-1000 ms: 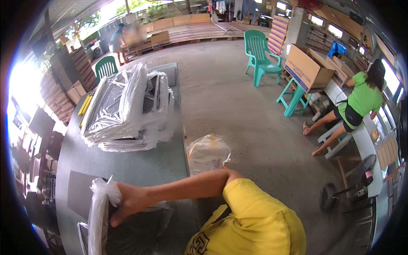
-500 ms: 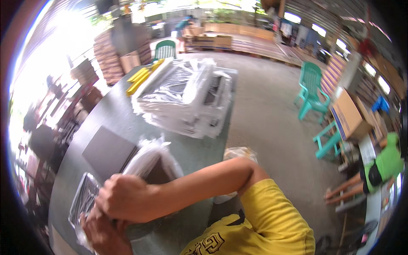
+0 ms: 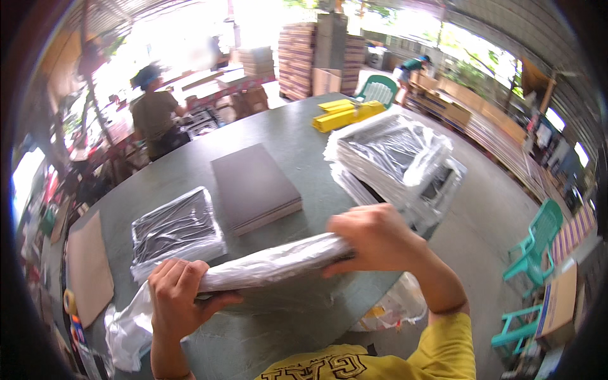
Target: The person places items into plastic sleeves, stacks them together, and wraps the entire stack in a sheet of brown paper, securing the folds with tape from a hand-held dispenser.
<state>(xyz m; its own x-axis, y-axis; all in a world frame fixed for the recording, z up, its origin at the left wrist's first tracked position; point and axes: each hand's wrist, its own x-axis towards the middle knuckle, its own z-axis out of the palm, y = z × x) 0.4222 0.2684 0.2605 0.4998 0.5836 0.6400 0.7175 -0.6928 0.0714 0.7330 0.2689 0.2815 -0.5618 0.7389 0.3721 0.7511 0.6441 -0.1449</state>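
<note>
Plastic-wrapped and flat, the pack now sits between both our hands, lifted on edge just above the near rim of the grey table. Half a second ago our hands were bunched together low at the table's left, and a second ago only one arm reached across; now they have spread to the pack's two ends. Our left hand has its fingers curled tight round the near-left end, where loose wrap trails off the table edge. Our right hand is clamped over the far-right end, fingers folded down on it. We judge the pack is fully gripped and clear of the others. Behind it on the table lie a second wrapped pack, a bare grey stack, and a heap of wrapped packs further right.
</note>
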